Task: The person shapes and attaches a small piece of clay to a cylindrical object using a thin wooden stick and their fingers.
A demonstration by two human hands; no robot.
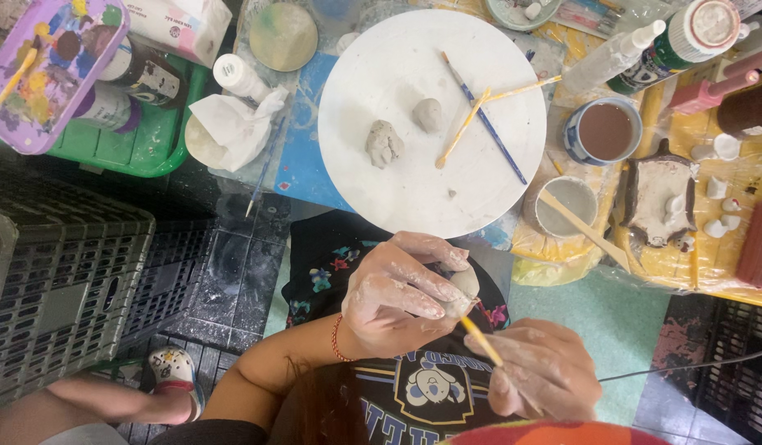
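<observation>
Small pale clay lump (pixel 463 284) cupped in clay-smeared left hand (pixel 397 292), just below round white turntable (pixel 373 124) | right hand (pixel 542 371) pinches thin yellow wooden tool (pixel 481 339), tip touching lump | step, as judged: detailing surface | next: light, steady strokes | two grey clay pieces (pixel 384 142) on turntable

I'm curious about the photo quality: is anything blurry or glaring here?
Head view: even, soft light; the white round board is bright but keeps detail; left hand and clay piece are sharp; the right hand is slightly soft; edges bend a little.
</observation>
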